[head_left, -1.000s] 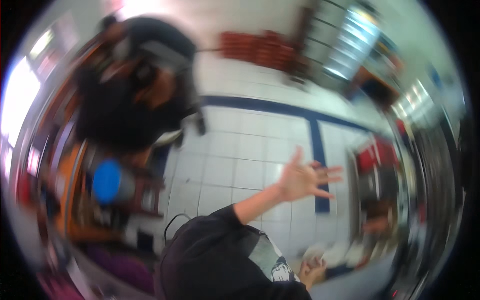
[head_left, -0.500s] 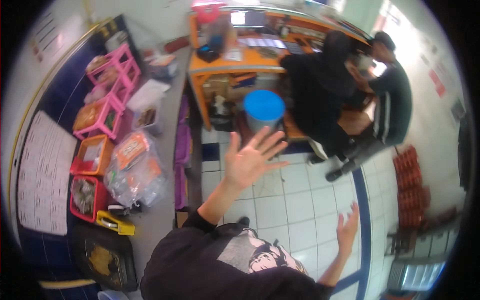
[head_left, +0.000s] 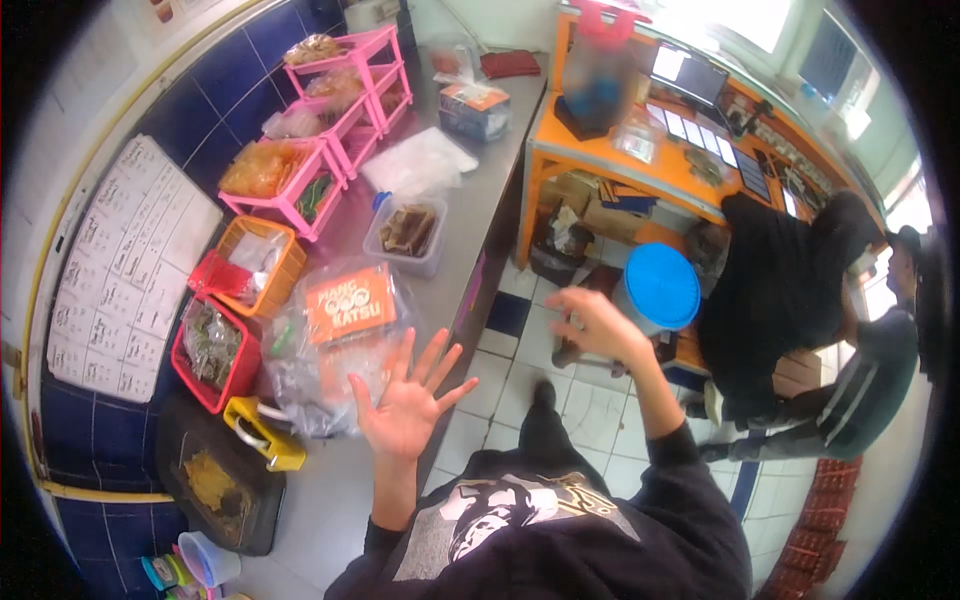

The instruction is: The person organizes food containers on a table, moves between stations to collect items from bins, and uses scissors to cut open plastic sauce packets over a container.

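My left hand [head_left: 405,405] is held up with its fingers spread wide and nothing in it. It hovers by a clear plastic bag [head_left: 305,395] holding an orange-printed package [head_left: 348,308], which lies on the metal counter [head_left: 478,215]. My right hand [head_left: 612,335], a little blurred, is raised over the tiled floor with loosely bent fingers apart, and it too holds nothing. Just beyond it in the view is a bin with a round blue lid [head_left: 662,284].
Along the wall stand a pink rack [head_left: 325,185], an orange basket [head_left: 288,285], a red basket [head_left: 245,372], a yellow tool [head_left: 270,440] and a black tray [head_left: 225,480]. A plastic tub [head_left: 440,240] sits farther back. Two people are near the orange desk [head_left: 560,155].
My view has swung left toward the counter. My left hand now appears beside the plastic bag, and my right hand has come up and inward near the blue-lidded bin.
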A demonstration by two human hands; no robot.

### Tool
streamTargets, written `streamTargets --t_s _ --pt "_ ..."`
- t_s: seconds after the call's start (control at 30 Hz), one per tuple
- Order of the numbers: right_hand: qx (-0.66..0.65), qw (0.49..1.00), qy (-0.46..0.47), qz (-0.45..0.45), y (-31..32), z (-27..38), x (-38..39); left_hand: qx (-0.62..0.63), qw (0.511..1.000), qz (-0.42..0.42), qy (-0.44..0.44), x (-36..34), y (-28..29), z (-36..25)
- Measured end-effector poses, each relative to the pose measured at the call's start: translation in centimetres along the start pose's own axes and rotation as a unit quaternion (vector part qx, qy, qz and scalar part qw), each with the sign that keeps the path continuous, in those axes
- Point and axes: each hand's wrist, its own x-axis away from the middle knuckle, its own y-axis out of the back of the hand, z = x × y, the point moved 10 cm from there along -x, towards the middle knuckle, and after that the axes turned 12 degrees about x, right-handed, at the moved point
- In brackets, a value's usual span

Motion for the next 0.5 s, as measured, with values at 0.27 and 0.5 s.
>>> streamTargets --t_s 0.27,0.5 --pt "-0.081 0.988 0.025 -0.129 7.9 -21.4 -32.5 -0.116 0.990 0.007 -0.081 -20.3 4.9 -0.7" --pt "0.086 0.952 0.021 -0.294 11.7 -47.7 -63.6 -0.122 0.977 -0.078 -0.158 -39.7 6.7 -7.1"
